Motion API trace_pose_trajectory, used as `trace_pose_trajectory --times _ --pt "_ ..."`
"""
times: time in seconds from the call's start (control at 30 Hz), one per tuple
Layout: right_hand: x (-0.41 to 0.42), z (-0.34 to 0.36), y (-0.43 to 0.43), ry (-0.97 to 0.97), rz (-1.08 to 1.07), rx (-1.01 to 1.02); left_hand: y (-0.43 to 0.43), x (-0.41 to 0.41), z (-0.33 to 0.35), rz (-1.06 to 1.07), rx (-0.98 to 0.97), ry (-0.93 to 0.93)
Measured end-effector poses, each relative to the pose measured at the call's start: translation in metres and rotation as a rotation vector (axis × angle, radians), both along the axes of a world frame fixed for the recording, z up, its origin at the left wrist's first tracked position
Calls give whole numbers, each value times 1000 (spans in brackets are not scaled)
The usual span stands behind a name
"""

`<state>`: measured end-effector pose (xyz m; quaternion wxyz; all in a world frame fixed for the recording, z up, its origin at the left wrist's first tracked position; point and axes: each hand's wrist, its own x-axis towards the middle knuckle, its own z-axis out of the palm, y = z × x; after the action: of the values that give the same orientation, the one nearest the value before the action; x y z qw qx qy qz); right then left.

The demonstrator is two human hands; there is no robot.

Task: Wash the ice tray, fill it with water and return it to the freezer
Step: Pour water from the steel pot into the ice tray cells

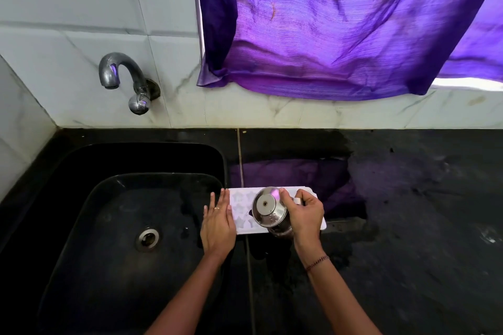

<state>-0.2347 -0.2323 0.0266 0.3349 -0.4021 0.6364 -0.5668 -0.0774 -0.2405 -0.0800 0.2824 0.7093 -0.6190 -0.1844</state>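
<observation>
beside the sink point(68, 171), flat left hand point(217, 221) touches ice tray point(241, 208), right hand point(306, 213) grips steel cup point(268, 208).

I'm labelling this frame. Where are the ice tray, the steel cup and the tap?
ice tray point(241, 221): head view, star moulds near its left end.
steel cup point(265, 203): head view, its round end facing the camera.
tap point(123, 62): head view, curved spout.

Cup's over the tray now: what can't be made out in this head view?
- White star-mould plastic ice tray, right half: hidden by shiny steel cup and right hand.
- Water level in moulds: too small, pale.
- Cup's contents: mouth faces away.
- Freezer: out of frame.
</observation>
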Motion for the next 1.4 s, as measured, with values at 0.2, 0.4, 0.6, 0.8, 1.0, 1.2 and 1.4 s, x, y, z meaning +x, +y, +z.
trace_pose_trajectory --times 0.2,0.4,0.6,0.8,1.0,1.2,1.4 --pt "0 -2 0 -46 1 -5 0 0 -1 11 7 22" --pt "-3 -2 -1 -147 -39 27 0 0 -1 15 15 32" --pt "-16 -5 -3 -259 -88 58 0 0 -3 23 15 15" --pt "-26 -6 -2 -206 -105 61 0 0 -2 27 21 25" --pt "-29 -7 0 -186 -88 42 0 0 -4 29 6 9" --pt "-28 -3 1 -135 -71 25 1 0 -2 33 8 6" --pt "-28 -3 0 -71 -66 30 0 -1 -1 38 18 -12"
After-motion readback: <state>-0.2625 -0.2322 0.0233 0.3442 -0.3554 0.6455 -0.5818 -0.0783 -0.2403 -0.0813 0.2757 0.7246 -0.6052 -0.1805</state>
